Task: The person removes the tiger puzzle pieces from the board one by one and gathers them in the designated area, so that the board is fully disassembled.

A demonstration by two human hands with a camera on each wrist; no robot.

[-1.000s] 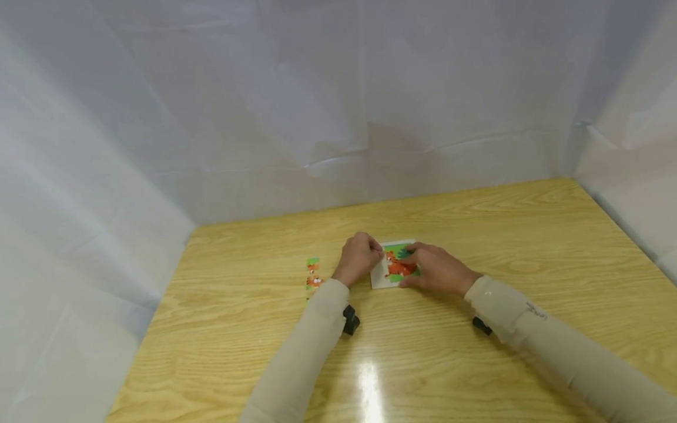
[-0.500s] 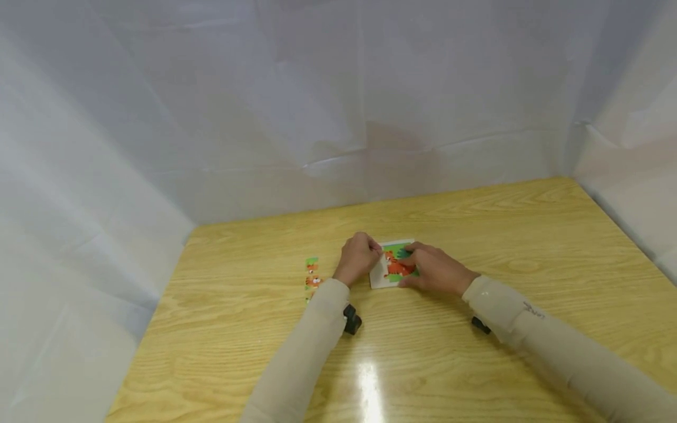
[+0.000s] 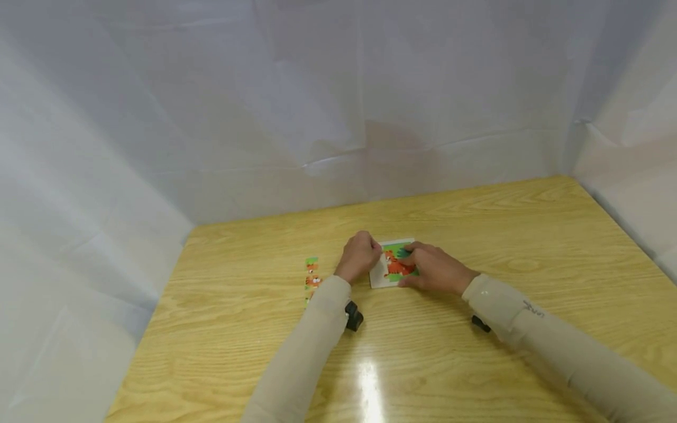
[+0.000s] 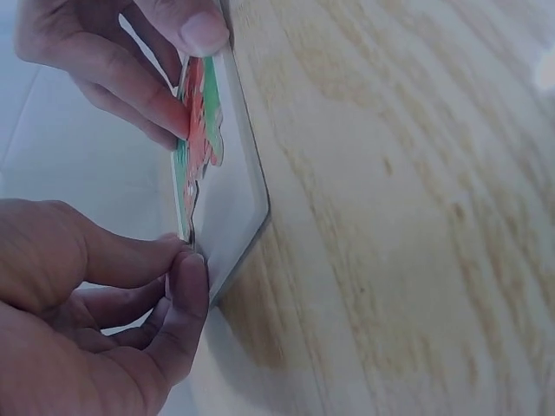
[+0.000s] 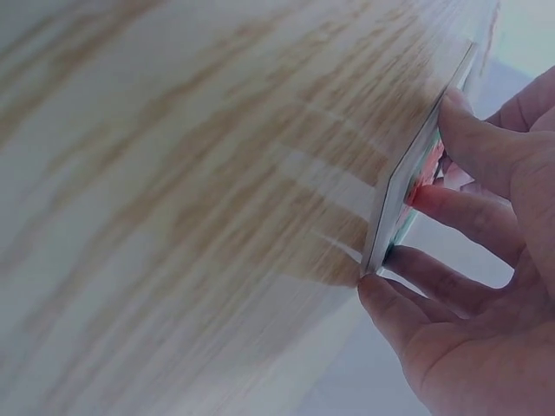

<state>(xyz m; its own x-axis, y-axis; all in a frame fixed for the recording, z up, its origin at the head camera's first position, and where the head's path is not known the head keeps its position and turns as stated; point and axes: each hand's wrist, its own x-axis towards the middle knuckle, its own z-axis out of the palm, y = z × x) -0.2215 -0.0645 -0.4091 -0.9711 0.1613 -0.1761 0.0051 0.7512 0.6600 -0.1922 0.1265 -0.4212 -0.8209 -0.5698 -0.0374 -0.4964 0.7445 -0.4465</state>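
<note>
A white-framed puzzle board (image 3: 378, 275) lies flat on the table, its right part filled with a green and orange tiger picture (image 4: 198, 121). At the board's upper left, my left hand (image 3: 359, 257) pinches a small puzzle piece between thumb and fingertips, which hide most of it. Spread over the right side, my right hand (image 3: 436, 268) grips the board, with the thumb on the near edge and one fingertip on the picture (image 5: 425, 178). Left of my left hand, loose puzzle pieces (image 3: 313, 281) with a tiger's face lie in a column, partly covered by the sleeve.
The wooden table (image 3: 233, 329) carries the board and pieces. White sheeting (image 3: 275, 117) hangs behind it and at both sides. A black wrist camera (image 3: 354, 316) sits under the left cuff, and another black camera (image 3: 481, 323) under the right one.
My left hand has turned very slightly at the board's upper left corner, its wrist shifting a little. My right hand and the board stay where they were.
</note>
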